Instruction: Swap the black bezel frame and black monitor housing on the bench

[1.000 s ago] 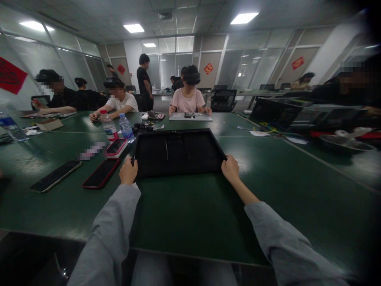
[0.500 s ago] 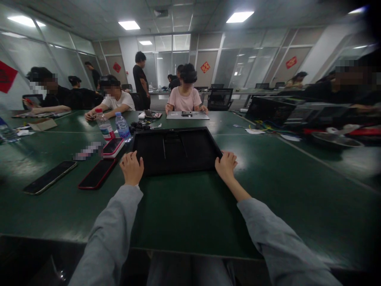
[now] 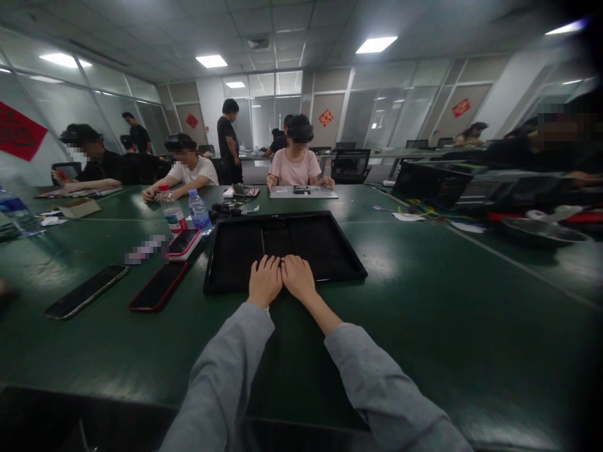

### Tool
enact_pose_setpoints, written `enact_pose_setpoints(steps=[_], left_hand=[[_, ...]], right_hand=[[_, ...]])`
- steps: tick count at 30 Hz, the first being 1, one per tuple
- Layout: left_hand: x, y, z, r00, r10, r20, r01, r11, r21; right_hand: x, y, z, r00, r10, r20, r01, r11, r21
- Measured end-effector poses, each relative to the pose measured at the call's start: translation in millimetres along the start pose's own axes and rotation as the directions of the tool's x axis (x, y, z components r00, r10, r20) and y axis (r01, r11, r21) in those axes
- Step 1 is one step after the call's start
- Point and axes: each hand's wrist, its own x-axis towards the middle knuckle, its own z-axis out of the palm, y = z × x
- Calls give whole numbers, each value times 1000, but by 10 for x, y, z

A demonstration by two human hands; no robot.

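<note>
A black rectangular tray (image 3: 330, 251) lies flat on the green table (image 3: 424, 301) in front of me. My left hand (image 3: 264, 280) and my right hand (image 3: 298, 277) rest side by side on the middle of its near edge, touching each other. The fingers of both lie flat on the tray, reaching a little over the rim, and neither hand holds anything. Grey sleeves cover both arms.
Left of the tray lie a red-cased phone (image 3: 159, 286), a black phone (image 3: 87, 291) and a phone on a pink box (image 3: 183, 242). Two water bottles (image 3: 200, 212) stand behind them. Several people sit across the table. Black equipment (image 3: 438, 179) and cables sit at right.
Both hands let go of the tray's near corners and slid inward to meet at the middle of its near edge. The view shifted slightly.
</note>
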Motion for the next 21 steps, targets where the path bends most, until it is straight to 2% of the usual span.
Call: enact_pose_setpoints(steps=[6, 21], left_hand=[[4, -30, 26, 1000, -6, -22, 6, 1000, -19], [15, -37, -10, 999, -24, 30, 25, 999, -44]], right_hand=[[-2, 42, -8, 1000, 16, -17, -16, 1000, -12], [-4, 45, -34, 999, 44, 15, -44, 998, 46]])
